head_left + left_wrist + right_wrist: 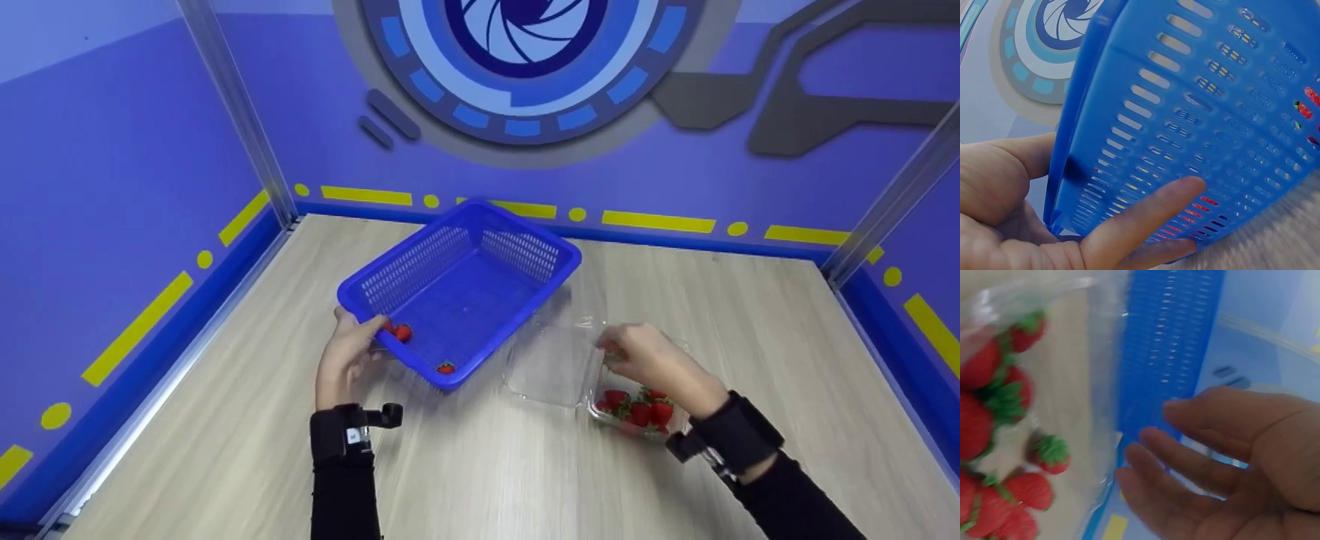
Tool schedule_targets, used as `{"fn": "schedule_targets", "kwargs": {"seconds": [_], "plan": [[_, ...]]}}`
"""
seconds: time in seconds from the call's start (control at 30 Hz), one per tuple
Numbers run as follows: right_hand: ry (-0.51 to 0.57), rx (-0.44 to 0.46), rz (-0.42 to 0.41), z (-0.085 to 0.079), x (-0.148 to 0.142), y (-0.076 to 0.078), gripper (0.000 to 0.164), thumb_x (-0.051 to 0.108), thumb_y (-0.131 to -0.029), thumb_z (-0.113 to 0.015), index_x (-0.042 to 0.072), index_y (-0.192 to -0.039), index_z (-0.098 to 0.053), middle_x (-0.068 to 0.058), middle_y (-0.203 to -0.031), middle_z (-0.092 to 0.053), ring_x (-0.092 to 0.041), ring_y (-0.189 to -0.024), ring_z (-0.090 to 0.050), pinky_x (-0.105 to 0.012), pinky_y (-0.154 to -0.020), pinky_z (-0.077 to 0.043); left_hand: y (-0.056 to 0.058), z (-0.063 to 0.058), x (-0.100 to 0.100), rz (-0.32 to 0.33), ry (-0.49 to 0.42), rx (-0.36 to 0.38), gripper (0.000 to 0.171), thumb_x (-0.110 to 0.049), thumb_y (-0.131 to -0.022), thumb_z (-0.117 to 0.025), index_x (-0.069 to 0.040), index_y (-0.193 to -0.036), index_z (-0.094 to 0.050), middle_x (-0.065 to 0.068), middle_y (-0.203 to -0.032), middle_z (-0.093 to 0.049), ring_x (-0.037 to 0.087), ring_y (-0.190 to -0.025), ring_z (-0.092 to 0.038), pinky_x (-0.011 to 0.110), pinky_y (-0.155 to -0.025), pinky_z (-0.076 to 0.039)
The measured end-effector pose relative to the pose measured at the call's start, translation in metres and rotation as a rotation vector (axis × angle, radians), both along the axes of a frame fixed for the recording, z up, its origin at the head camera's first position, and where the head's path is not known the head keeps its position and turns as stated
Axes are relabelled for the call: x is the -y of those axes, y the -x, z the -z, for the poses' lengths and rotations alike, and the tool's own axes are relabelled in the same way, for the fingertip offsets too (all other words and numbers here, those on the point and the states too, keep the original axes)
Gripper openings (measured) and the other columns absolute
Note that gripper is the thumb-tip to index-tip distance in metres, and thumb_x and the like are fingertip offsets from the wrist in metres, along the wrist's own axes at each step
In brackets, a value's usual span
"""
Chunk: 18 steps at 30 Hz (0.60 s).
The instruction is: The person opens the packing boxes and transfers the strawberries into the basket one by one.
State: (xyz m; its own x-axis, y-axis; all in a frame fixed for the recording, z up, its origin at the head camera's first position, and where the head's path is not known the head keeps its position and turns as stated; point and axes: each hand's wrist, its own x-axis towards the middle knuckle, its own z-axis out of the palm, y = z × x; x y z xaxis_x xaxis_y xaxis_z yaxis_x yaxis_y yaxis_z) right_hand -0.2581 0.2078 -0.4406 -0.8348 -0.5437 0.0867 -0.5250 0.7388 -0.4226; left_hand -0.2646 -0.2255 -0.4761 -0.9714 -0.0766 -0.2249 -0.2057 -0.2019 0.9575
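Note:
My left hand (pixel 346 349) grips the near-left end of a blue perforated basket (pixel 465 289), with the thumb over the rim and the fingers along its outer wall (pixel 1145 101). A few red strawberries (pixel 403 333) lie inside, near that end. To the right is an open clear plastic box (pixel 626 430) holding several strawberries (pixel 640 413) with green leaves. My right hand (pixel 651 361) hovers over the box's far part. In the right wrist view its fingers (pixel 1185 461) are loosely bent and apart from the fruit, with nothing between them.
The box's clear lid (pixel 551 367) lies folded open on the wooden table (pixel 480 465), between box and basket. Blue patterned walls (pixel 360 169) close off the back and both sides, with metal posts (pixel 240 97) in the corners.

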Motion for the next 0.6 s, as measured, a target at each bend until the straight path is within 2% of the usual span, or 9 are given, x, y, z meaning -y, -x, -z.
{"fn": "schedule_targets", "kwargs": {"seconds": [0.17,0.27,0.33,0.43,0.5,0.6], "plan": [[-0.095,0.102,0.036,0.021,-0.013,-0.009,0.016,0.003,-0.086,-0.076,-0.005,-0.101,-0.075,-0.014,-0.092,-0.073,-0.027,-0.084,-0.069,-0.042,-0.074,-0.059,-0.001,0.000,0.001,0.005,-0.003,-0.007,0.098,-0.005,-0.102,-0.051,-0.013,-0.154,0.032,0.017,-0.114,-0.062,0.032,-0.093,-0.074,0.041,-0.076,-0.062],[-0.113,0.123,0.052,0.033,-0.013,-0.014,0.011,0.008,-0.086,-0.079,-0.001,-0.091,-0.076,-0.007,-0.084,-0.071,-0.019,-0.075,-0.065,-0.036,-0.068,-0.056,0.000,0.001,0.000,0.002,-0.004,-0.003,0.096,-0.004,-0.102,-0.049,-0.013,-0.155,0.031,0.018,-0.114,-0.061,0.030,-0.093,-0.074,0.039,-0.074,-0.062],[-0.115,0.121,0.068,0.039,-0.012,-0.016,0.007,0.008,-0.086,-0.080,0.004,-0.082,-0.076,-0.001,-0.075,-0.068,-0.013,-0.068,-0.059,-0.030,-0.062,-0.051,0.000,0.002,-0.001,-0.007,0.017,0.007,0.097,-0.004,-0.101,-0.051,-0.012,-0.155,0.029,0.018,-0.117,-0.059,0.027,-0.089,-0.073,0.033,-0.069,-0.060],[-0.107,0.112,0.100,0.045,-0.011,-0.019,0.014,0.005,-0.084,-0.080,0.009,-0.073,-0.072,0.005,-0.066,-0.062,-0.009,-0.061,-0.049,-0.027,-0.058,-0.045,0.001,0.002,-0.001,-0.016,0.047,0.029,0.101,-0.006,-0.100,-0.052,-0.012,-0.154,0.033,0.019,-0.123,-0.055,0.022,-0.084,-0.071,0.026,-0.061,-0.054],[-0.099,0.100,0.118,0.048,-0.010,-0.020,0.013,0.004,-0.083,-0.080,0.008,-0.074,-0.072,0.004,-0.067,-0.062,-0.009,-0.061,-0.050,-0.027,-0.058,-0.046,0.001,0.002,-0.001,-0.026,0.063,0.040,0.103,-0.006,-0.099,-0.053,-0.012,-0.153,0.035,0.018,-0.126,-0.052,0.020,-0.082,-0.070,0.024,-0.059,-0.052],[-0.100,0.086,0.127,0.049,-0.010,-0.020,0.009,0.003,-0.082,-0.080,0.006,-0.078,-0.073,0.001,-0.071,-0.065,-0.010,-0.064,-0.053,-0.030,-0.060,-0.050,0.001,0.001,0.000,-0.022,0.061,0.028,0.099,-0.006,-0.099,-0.052,-0.011,-0.155,0.030,0.019,-0.123,-0.054,0.024,-0.088,-0.072,0.028,-0.065,-0.057]]}}
